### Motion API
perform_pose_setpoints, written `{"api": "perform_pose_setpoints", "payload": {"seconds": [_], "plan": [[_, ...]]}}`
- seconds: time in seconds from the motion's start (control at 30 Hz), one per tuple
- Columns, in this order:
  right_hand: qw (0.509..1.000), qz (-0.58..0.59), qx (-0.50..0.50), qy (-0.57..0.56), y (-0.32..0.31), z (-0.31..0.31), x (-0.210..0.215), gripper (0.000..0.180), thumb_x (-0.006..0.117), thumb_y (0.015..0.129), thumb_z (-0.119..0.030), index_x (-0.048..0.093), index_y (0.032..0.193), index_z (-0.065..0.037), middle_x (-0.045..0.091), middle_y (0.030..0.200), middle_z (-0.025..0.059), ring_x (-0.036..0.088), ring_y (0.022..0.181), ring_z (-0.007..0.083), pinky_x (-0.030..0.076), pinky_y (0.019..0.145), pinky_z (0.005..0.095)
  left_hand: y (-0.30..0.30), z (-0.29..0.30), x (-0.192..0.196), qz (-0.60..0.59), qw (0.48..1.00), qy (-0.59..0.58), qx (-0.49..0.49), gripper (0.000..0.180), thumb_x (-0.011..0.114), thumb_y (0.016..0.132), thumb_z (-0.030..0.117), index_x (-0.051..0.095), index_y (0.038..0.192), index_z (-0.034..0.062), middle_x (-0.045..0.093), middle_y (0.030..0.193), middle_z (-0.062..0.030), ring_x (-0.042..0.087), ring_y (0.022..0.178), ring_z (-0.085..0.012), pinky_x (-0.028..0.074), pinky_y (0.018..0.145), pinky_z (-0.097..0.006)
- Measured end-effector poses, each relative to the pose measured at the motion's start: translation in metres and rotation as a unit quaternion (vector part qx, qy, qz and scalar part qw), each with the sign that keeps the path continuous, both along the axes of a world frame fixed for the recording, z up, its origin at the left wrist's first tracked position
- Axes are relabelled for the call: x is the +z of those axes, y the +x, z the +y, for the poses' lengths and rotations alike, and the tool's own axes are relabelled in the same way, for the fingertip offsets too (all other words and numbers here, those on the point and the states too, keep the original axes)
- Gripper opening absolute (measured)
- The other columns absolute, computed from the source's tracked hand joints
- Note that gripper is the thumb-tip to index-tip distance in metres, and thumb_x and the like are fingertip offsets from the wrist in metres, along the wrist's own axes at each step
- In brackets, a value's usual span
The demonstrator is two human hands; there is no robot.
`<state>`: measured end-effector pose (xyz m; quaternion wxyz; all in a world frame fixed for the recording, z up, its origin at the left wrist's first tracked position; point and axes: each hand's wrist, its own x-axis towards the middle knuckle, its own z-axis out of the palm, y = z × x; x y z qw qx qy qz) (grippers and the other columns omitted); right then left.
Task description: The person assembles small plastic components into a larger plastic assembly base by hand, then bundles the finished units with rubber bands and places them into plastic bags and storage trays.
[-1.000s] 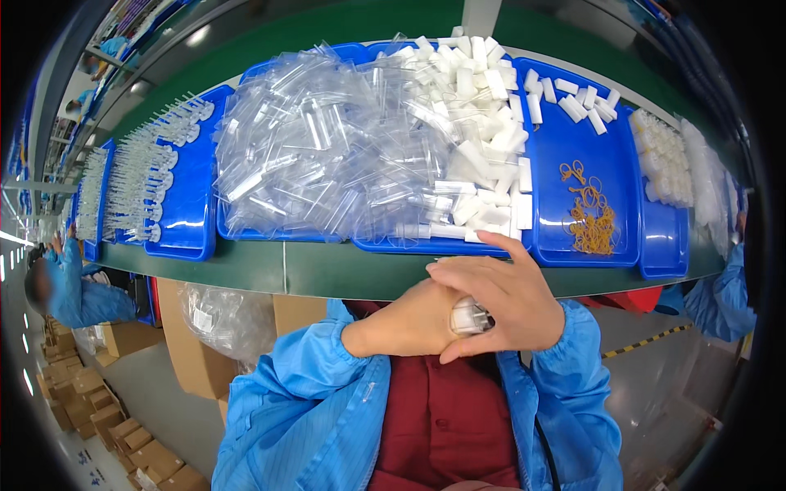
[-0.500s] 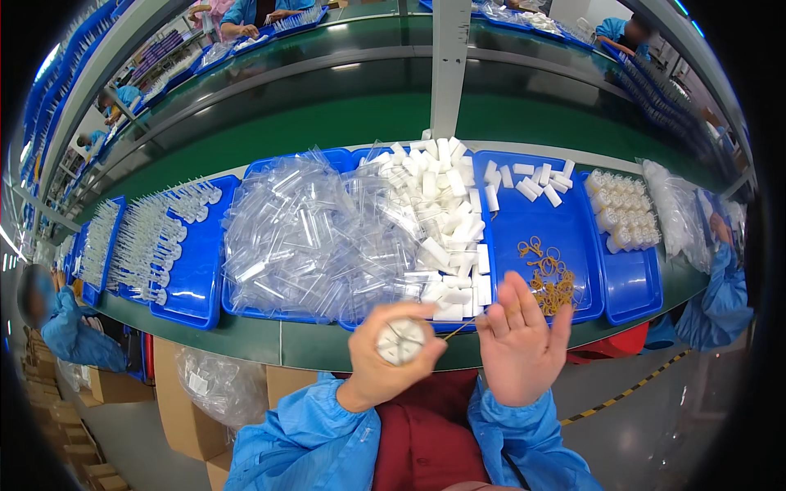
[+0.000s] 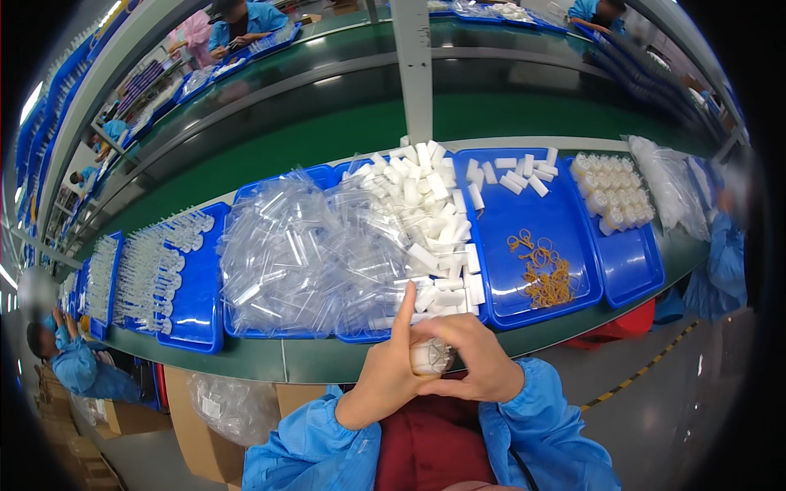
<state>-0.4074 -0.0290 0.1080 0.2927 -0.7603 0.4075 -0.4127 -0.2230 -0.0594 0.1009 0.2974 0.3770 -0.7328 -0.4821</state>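
A round bundle of clear and whitish pieces point(image 3: 430, 358) is held between my two hands, in front of the table's near edge. My left hand point(image 3: 383, 370) grips its left side, with the index finger stretched upward. Curved around the right side of the bundle are the fingers and thumb of my right hand point(image 3: 483, 358). No rubber band can be made out on the bundle, as the fingers cover much of it. Loose tan rubber bands point(image 3: 547, 280) lie in the blue tray point(image 3: 516, 221) just beyond my right hand.
White blocks point(image 3: 434, 204) and clear plastic sleeves point(image 3: 282, 254) heap up in trays ahead. Pieces with thin stems point(image 3: 147, 274) fill trays at left. Similar bundles point(image 3: 612, 192) stand in the right tray. A metal post point(image 3: 413, 74) rises behind. Co-workers sit around.
My right hand, earlier spread open with a rubber band stretched from the bundle to it, has moved left and closed around the bundle. The left hand has raised its index finger. The view has shifted slightly.
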Motion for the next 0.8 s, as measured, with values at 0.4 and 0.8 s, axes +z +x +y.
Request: {"api": "perform_pose_setpoints", "payload": {"seconds": [0.4,0.8], "plan": [[0.977,0.031,-0.159,-0.139,0.015,0.016,-0.019,0.052,0.081,0.067,-0.004,0.066,0.116,-0.009,0.060,0.110,0.0067,0.056,0.098,0.0280,0.047,0.084,0.0365,0.018,0.005,-0.015,0.265,0.902,0.334,-0.066,0.077,0.077,0.083,0.002,0.035,0.147,-0.0015,0.052,0.138,-0.0140,0.051,0.127,-0.0217,0.042,0.107,-0.038],[0.987,-0.070,0.041,0.137,-0.020,0.016,-0.023,0.073,0.078,0.084,-0.034,0.049,0.143,-0.001,0.052,0.137,0.0154,0.054,0.120,0.0297,0.044,0.102,0.0375,0.031,0.003,-0.038,0.173,0.983,0.044,-0.052,0.079,0.088,0.066,0.019,0.054,0.133,-0.0034,0.059,0.128,-0.0177,0.061,0.115,-0.0263,0.051,0.099,-0.037]]}}
